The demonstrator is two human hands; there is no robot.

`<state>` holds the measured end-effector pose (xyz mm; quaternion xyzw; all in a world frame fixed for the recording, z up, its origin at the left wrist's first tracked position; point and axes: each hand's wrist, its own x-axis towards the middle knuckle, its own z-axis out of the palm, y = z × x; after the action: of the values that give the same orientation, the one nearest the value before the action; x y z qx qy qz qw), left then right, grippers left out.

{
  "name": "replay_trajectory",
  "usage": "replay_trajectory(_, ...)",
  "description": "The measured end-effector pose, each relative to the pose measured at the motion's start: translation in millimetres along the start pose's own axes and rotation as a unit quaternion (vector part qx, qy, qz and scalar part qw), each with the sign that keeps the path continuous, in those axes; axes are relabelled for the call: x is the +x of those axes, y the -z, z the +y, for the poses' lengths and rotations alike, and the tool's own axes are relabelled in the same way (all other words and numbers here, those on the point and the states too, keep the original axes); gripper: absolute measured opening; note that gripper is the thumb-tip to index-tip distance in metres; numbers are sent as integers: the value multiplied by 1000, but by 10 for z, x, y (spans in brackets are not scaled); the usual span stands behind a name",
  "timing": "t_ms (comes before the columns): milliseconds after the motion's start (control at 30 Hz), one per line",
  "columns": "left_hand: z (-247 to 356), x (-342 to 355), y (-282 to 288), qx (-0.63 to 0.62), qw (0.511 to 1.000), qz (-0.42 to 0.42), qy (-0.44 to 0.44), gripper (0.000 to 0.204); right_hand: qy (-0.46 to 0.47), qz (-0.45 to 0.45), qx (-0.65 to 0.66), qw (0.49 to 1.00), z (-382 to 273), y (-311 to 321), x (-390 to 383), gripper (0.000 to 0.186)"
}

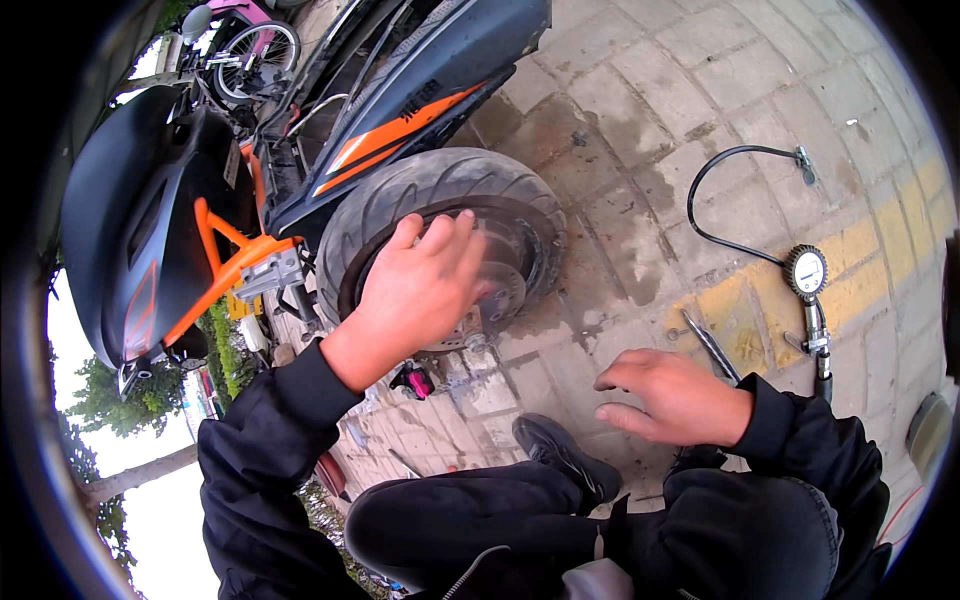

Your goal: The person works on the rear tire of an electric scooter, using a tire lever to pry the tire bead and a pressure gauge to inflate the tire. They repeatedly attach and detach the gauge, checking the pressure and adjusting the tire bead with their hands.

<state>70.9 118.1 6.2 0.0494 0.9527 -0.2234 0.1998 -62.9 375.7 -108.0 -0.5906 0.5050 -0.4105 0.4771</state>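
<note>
My left hand (422, 290) is over the hub side of a scooter wheel, back of the hand up, fingers apart and slightly blurred. It hides part of the rim; whether it touches the wheel I cannot tell. Around it shows the black, grooved tyre (385, 195), dusty with wear. This wheel belongs to a dark scooter (395, 125) with orange trim. My right hand (680, 398) hovers above the paving, thumb apart from loosely bent fingers, holding nothing visible. A slim metal bar (708, 342) lies on the ground just beyond it.
Right of the wheel, a round dial gauge (806, 270) lies with a curved black hose (692, 195) on the brick paving (640, 110). A small black and pink object (413, 381) sits near my left forearm. My shoe (568, 458) is below the wheel. A pink bicycle (258, 55) stands far left.
</note>
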Motion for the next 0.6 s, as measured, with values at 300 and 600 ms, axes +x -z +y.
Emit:
replay_trajectory(300, 23, -246, 193, -40, 998, -22, 38, 51, -5, -7, 2, 1000, 13, 4, 23, 34)
replay_trajectory(600, 98, -223, 117, -59, 997, -16, 41, 51, -4, -14, 7, 1000, 13, -25, 52, 34)
